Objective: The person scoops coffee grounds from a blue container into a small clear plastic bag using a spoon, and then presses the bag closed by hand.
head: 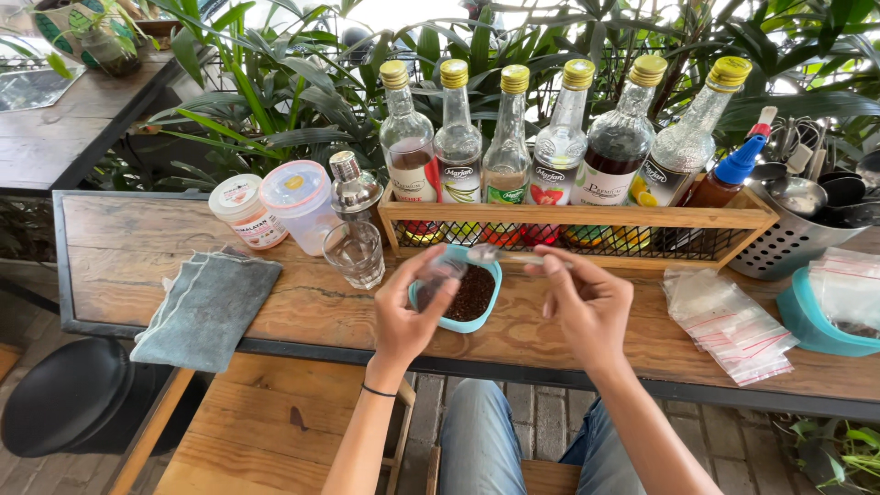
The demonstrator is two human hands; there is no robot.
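A: Edges first. Where is there room?

B: The wooden table [302, 307] has its near edge just under the wrists, with a bench and the person's knees below. The open board lies left of the hands, between them and the grey cloth [206, 307], which hangs a little over the near edge. The far side is walled off by the wooden crate [573, 220] of syrup bottles [513, 137].

A: Left hand?

B: The left hand [408, 316] is curled, fingers pinched on a small clear plastic bag [445, 270] held up at the near-left rim of the teal container [417, 298]. That container sits on the table right between the hands, with dark grounds [475, 293] inside.

A: Right hand?

B: The right hand [587, 307] is closed in a pinch on the handle of a metal spoon [500, 254]. The spoon's bowl hangs over the container, close to the bag mouth. Contents of the spoon are too small to tell.

A: Clutter?

B: An empty glass [356, 252] stands just left of the left hand, with a metal shaker [353, 188], a clear lidded tub [298, 202] and a white-lidded jar [243, 211] behind it. To the right lies a loose pile of zip bags [733, 321], near the right forearm. Further right are a second teal tub [811, 321] and a perforated metal utensil holder [793, 238].
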